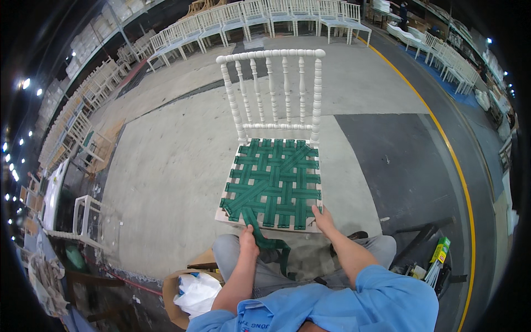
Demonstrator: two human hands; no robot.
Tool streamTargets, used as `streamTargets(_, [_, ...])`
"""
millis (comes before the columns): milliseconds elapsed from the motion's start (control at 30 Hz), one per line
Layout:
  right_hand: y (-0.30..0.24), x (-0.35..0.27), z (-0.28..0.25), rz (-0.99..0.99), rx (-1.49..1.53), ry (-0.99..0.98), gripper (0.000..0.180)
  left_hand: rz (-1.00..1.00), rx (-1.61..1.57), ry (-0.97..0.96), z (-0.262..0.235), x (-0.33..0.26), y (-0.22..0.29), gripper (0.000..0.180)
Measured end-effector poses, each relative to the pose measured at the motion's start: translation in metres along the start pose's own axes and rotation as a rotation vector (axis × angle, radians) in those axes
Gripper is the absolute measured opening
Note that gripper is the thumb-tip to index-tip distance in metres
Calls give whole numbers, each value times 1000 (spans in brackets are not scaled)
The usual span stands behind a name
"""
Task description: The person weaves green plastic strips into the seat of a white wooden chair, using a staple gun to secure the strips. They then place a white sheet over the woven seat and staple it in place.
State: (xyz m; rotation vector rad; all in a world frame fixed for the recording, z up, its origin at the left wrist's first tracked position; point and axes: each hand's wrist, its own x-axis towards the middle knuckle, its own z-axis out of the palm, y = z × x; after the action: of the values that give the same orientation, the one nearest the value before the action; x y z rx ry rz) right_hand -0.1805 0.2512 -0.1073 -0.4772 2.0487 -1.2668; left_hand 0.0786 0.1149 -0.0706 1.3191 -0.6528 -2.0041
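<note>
In front of me stands a white chair [316, 99] with a turned-spindle back. Green webbing [276, 185] is woven across its seat frame, with some strips running diagonally over the weave. My left hand [249, 242], just below the front left part of the seat, is closed on a loose length of green strap [271, 243]. That strap comes off the seat's front edge and trails down between my legs. Gripping the seat's front right corner is my right hand [324, 219], thumb on top; its other fingers are partly hidden.
A cardboard box [170, 290] with a white plastic bag [198, 292] sits at my left. To my right lie a black bag [414, 249], a green-and-yellow carton [441, 249] and thin white rods [434, 272]. A white stool-like frame [86, 218] stands left. Chair rows [254, 16] line the far floor.
</note>
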Motion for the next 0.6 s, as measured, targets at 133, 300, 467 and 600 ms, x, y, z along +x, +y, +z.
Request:
streamTargets(133, [-32, -35, -16, 41, 34, -13, 60, -366, -82, -129, 16, -37, 13, 27])
streamTargets(300, [-69, -80, -16, 161, 305, -101, 58, -589, 107, -597, 40, -99, 27, 34])
streamTargets(467, [-91, -105, -3, 385, 505, -191, 53, -589, 203, -713, 53, -146, 90, 34])
streamTargets(600, [-108, -97, -15, 261, -181, 153, 59, -468, 167, -780, 89, -162, 151, 31])
